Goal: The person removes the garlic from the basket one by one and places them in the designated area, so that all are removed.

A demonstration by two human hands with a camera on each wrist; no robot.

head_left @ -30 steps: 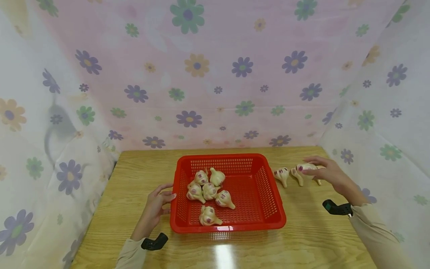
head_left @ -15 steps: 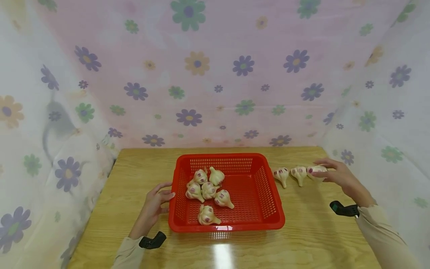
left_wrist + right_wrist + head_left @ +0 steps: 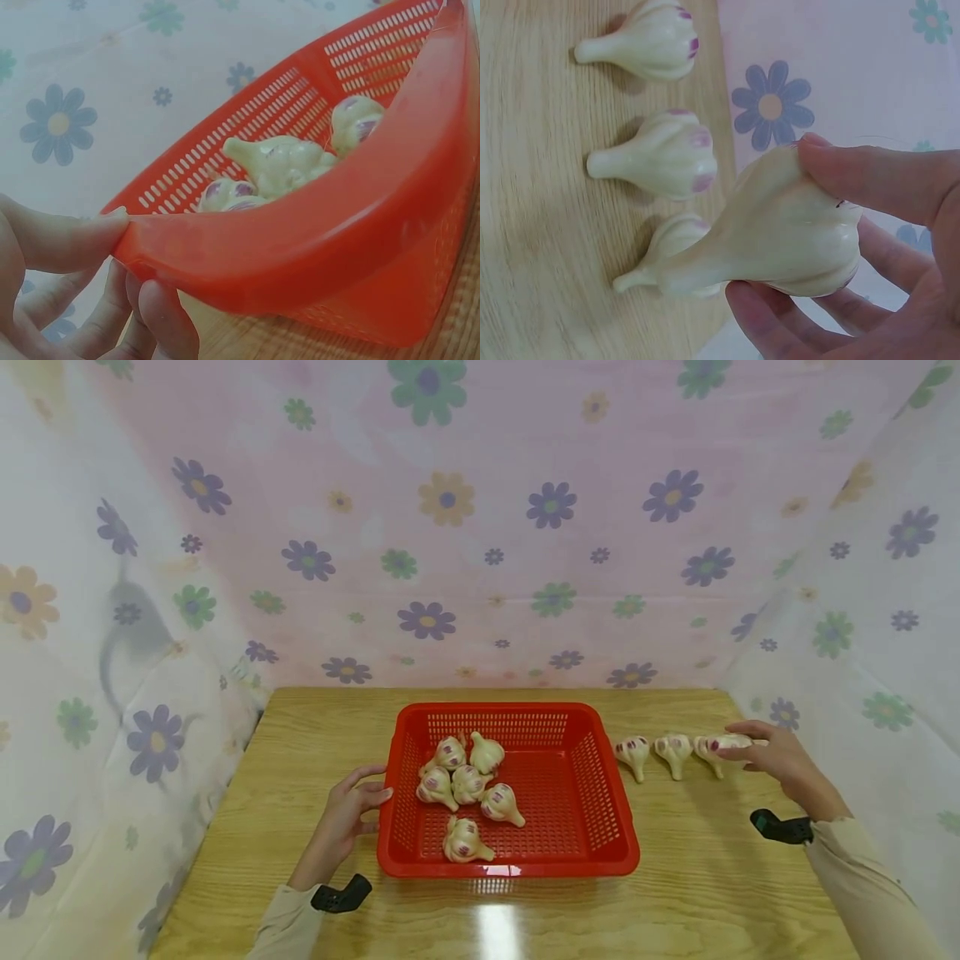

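My left hand grips the left rim of a red plastic basket, thumb on top and fingers below, as the left wrist view shows. Inside the basket lie several garlic bulbs, grouped to the left. To the right of the basket, my right hand holds a garlic bulb between thumb and fingers, its stem pointing away from the palm. Three more bulbs lie in a row on the table: one near the basket, a middle one and a third, partly hidden behind the held bulb.
The wooden table meets a flowered cloth backdrop at its back edge. Similar cloth hangs on the left and right sides. Each wrist carries a black camera mount.
My right hand has moved to the right along the row with the garlic bulb, uncovering the middle bulb and part of the third. The left hand stays on the rim.
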